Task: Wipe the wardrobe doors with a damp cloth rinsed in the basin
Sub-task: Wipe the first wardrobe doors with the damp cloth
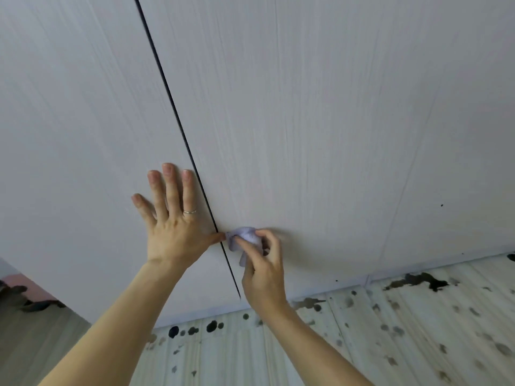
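Observation:
Two pale grey wardrobe doors fill the head view, the left door (pixel 69 135) and the right door (pixel 334 121), split by a dark narrow gap (pixel 178 118). My left hand (pixel 172 218) lies flat on the left door with straight spread fingers, a ring on one finger, its thumb reaching the gap. My right hand (pixel 262 263) grips a small bunched pale lilac cloth (pixel 245 238) and holds it against the right door just beside the gap, low on the door. Part of the cloth is hidden under my fingers.
Below the doors runs a pale plinth (pixel 362 282). The floor (pixel 390 330) is light with many dark blotches. At the far left, past the wardrobe's side, a pinkish surface (pixel 25 282) and darker floor show.

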Tool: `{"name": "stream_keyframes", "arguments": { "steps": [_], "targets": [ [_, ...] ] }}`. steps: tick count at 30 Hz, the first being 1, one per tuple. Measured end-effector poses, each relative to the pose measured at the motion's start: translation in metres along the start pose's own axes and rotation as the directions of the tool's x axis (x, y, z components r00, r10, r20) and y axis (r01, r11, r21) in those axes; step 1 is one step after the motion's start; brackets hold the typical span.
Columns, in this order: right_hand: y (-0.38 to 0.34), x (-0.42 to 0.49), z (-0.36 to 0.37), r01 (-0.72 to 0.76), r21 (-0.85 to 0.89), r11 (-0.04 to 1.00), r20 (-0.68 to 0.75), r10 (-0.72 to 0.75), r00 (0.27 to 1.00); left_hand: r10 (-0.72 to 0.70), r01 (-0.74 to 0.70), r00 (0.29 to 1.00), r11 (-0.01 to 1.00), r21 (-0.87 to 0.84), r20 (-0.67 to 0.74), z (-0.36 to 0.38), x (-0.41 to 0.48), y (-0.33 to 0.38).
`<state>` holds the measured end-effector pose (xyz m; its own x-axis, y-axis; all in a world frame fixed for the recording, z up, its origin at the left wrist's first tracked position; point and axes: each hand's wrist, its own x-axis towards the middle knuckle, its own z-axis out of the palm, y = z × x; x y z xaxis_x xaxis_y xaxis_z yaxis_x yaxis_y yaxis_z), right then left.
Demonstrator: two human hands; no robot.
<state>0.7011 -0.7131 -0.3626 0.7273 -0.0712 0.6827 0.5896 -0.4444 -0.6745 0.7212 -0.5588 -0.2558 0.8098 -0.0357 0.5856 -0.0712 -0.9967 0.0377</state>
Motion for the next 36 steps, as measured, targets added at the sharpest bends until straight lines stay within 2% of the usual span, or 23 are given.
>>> {"name": "stream_keyframes", "arguments": {
  "steps": [3,6,10,12,13,15,18,20,22,24,25,28,31,33,34,36],
  "targets": [
    [0.015,0.016,-0.038,-0.092,0.031,0.995,-0.043,0.093,0.995,0.01,-0.01,1.0,1.0,0.015,0.019,-0.002,-0.001,-0.001],
    [0.04,0.04,-0.091,-0.262,-0.016,0.965,-0.224,0.252,0.941,-0.004,0.002,0.999,0.999,0.036,0.042,-0.003,-0.001,0.004],
    [0.074,0.061,-0.142,-0.478,0.05,0.877,-0.475,0.442,0.761,-0.019,0.019,1.0,0.999,0.047,0.005,-0.002,-0.003,0.009],
    [0.08,0.064,-0.139,-0.552,0.055,0.832,-0.546,0.488,0.681,-0.016,0.017,1.0,0.998,0.059,-0.019,0.0,-0.003,0.008],
    [0.075,0.063,-0.129,-0.566,0.061,0.822,-0.549,0.501,0.669,-0.012,0.014,1.0,0.998,0.061,-0.028,0.0,-0.003,0.008],
    [0.056,0.054,-0.09,-0.505,0.092,0.858,-0.48,0.482,0.733,-0.004,0.006,0.999,0.998,0.067,-0.035,0.001,-0.002,0.011],
    [0.012,0.024,-0.02,-0.253,0.081,0.964,-0.265,0.265,0.927,-0.012,0.016,0.998,0.998,0.062,-0.063,0.004,-0.005,0.017],
    [-0.012,0.009,0.012,-0.162,0.069,0.984,-0.152,0.171,0.973,0.006,0.001,0.996,0.997,0.075,-0.09,0.007,-0.01,0.011],
    [-0.016,0.003,0.02,-0.15,0.109,0.983,-0.047,0.156,0.987,0.082,-0.071,0.993,0.989,0.132,-0.08,0.009,-0.018,-0.003],
    [-0.007,0.004,0.007,-0.127,0.054,0.99,0.019,0.126,0.992,0.158,-0.15,0.987,0.971,0.188,-0.03,0.01,-0.025,-0.015],
    [0.001,0.005,-0.002,-0.138,0.029,0.99,0.001,0.138,0.99,0.176,-0.169,0.984,0.964,0.203,-0.016,0.012,-0.027,-0.018],
    [0.01,0.025,-0.033,-0.226,0.022,0.974,-0.178,0.226,0.958,0.127,-0.122,0.992,0.971,0.204,-0.015,0.021,-0.027,-0.012],
    [-0.004,0.055,-0.045,-0.17,0.049,0.984,-0.307,0.177,0.935,0.097,-0.088,0.995,0.978,0.19,-0.038,0.03,-0.026,-0.01],
    [-0.011,0.063,-0.04,-0.107,0.008,0.994,-0.321,0.104,0.941,0.112,-0.101,0.992,0.976,0.193,-0.05,0.033,-0.027,-0.013],
    [-0.009,0.059,-0.034,-0.063,-0.033,0.997,-0.282,0.052,0.958,0.119,-0.106,0.991,0.974,0.199,-0.059,0.033,-0.029,-0.014],
    [0.0,0.031,-0.017,0.024,-0.134,0.991,-0.042,-0.03,0.999,0.122,-0.105,0.99,0.974,0.2,-0.073,0.034,-0.031,-0.014]
  ]
}}
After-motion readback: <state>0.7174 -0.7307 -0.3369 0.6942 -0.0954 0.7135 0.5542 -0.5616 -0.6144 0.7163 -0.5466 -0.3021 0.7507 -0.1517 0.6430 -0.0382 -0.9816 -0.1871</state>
